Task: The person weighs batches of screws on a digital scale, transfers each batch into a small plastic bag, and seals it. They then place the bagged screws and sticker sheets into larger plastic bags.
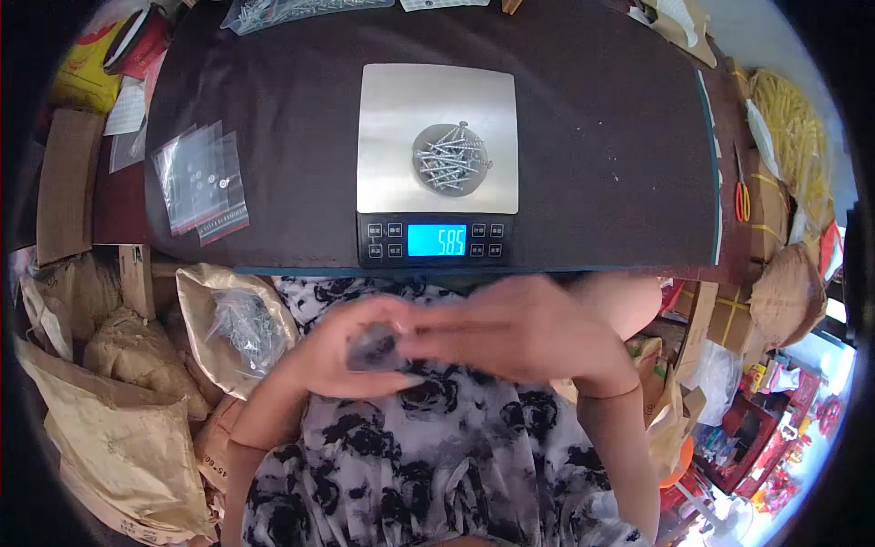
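Observation:
My left hand [333, 351] is in front of the table edge, curled around a small greyish, partly see-through thing [372, 347], too blurred to name. Reaching across to it, my right hand [515, 328] has its fingers pointing left, close to the left thumb; motion smears them. Beyond both hands stands a digital scale [383, 118] with a steel plate and a lit blue display [437, 241] that seems to read 585. A small round dish [467, 187] of silver screws [449, 159] rests on the plate.
Small zip bags [202, 182] lie on the dark table [602, 100] at left. A bag of screws [305, 7] is at the back. Orange-handled scissors [742, 196] lie at the right edge. An open sack [196, 283] with a plastic bag of screws [246, 333] stands below left.

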`<state>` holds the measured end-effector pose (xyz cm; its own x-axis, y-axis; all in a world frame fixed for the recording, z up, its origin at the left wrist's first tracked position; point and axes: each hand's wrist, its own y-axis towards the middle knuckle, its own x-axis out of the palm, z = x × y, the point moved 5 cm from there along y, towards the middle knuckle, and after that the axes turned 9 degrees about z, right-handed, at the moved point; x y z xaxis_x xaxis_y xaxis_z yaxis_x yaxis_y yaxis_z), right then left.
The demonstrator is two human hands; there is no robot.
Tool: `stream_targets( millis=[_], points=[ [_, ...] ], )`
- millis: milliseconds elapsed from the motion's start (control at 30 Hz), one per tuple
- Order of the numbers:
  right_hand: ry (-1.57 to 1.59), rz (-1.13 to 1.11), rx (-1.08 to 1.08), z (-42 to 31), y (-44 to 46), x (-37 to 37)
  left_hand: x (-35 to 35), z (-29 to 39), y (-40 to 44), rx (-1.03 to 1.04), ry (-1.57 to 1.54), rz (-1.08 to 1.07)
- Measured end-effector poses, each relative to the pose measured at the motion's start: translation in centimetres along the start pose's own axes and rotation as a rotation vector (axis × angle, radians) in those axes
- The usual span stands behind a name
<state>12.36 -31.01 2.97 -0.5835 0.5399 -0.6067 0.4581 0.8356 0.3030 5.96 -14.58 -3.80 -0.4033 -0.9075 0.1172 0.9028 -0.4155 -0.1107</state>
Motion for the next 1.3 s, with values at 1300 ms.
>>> stream_targets(
  millis=[1300],
  points=[
    [-0.313, 0.293, 0.23, 9.1, 6.8, -1.5, -9.2, 2.3, 4.4, 0.033, 0.251, 0.619]
  ],
)
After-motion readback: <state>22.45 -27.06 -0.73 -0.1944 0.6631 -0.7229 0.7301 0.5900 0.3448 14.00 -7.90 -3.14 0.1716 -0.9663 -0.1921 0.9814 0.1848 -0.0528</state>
